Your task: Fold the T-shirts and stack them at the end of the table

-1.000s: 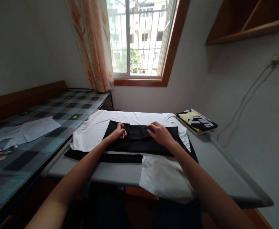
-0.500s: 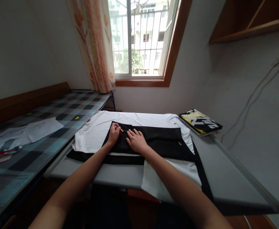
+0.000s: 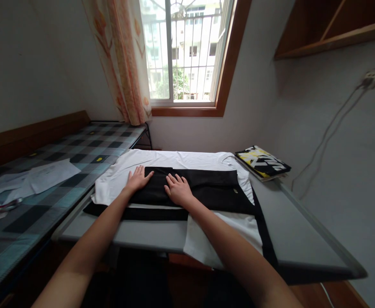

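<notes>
A folded black garment [image 3: 209,186] lies across a white shirt [image 3: 174,159] on the grey table. My left hand [image 3: 138,179] rests at the garment's left end, fingers apart, its thumb over the black cloth. Flat on the middle of the black cloth lies my right hand [image 3: 178,189], fingers spread. Under my forearms, a black strip of cloth [image 3: 157,214] runs along the near side, and a white piece [image 3: 203,244] hangs over the table's front edge.
A black, yellow and white book [image 3: 264,162] lies at the table's right back. On the left, a checkered bed [image 3: 46,201] holds papers [image 3: 46,177] and a red-handled item. The grey table [image 3: 305,239] extends right toward the wall, below a wooden shelf [image 3: 331,38].
My left hand has let go of the black cloth's edge, moved left and opened flat. The left end of the cloth now lies flatter. The view has shifted slightly.
</notes>
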A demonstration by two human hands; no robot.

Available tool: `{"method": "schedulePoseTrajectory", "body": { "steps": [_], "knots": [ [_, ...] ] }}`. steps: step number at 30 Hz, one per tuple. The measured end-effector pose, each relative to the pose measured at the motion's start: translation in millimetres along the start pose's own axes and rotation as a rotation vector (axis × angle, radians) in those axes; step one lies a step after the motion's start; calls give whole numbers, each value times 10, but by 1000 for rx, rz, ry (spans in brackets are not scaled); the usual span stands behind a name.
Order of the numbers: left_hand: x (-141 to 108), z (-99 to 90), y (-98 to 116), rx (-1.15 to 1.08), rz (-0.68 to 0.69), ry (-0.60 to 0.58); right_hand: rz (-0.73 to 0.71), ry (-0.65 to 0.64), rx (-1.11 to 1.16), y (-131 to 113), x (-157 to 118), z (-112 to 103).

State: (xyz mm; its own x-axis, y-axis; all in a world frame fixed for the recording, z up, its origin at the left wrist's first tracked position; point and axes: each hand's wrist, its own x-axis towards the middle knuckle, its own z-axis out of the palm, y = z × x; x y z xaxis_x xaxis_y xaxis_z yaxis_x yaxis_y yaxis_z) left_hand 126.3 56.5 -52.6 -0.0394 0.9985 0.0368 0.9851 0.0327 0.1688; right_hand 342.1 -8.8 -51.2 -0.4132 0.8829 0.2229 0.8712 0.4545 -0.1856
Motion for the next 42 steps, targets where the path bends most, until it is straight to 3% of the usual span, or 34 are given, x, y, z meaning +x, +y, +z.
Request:
{"method": "schedulePoseTrajectory", "body": {
  "steps": [3,6,8,11,17,20,24,30,33,36,42],
  "knots": [
    [-56,-60,-20,2,-29,132,-7,4,4,4,0,19],
    [-151,-94,95,6,196,254,-3,-2,3,5,0,16],
    [-221,-70,195,-20,364,209,-1,-7,2,7,-4,6],
    [-339,7,276,-18,473,110,-7,-10,8,11,-10,-2],
    [-521,-14,183,48,696,64,-3,-6,68,21,13,-3],
    [-518,-59,153,74,758,5,25,63,172,93,48,-87],
    [-493,-55,143,82,782,-13,166,250,247,408,42,-337],
    [-439,-131,152,10,770,-41,546,369,115,1278,-237,-712],
    [-340,-213,277,-39,684,-32,753,284,91,1674,-429,-826],
    [-269,-204,483,-67,583,36,924,197,55,1911,-586,-886],
    [-369,77,736,-60,625,145,999,-20,-21,1954,-717,-877]
  ]
}}
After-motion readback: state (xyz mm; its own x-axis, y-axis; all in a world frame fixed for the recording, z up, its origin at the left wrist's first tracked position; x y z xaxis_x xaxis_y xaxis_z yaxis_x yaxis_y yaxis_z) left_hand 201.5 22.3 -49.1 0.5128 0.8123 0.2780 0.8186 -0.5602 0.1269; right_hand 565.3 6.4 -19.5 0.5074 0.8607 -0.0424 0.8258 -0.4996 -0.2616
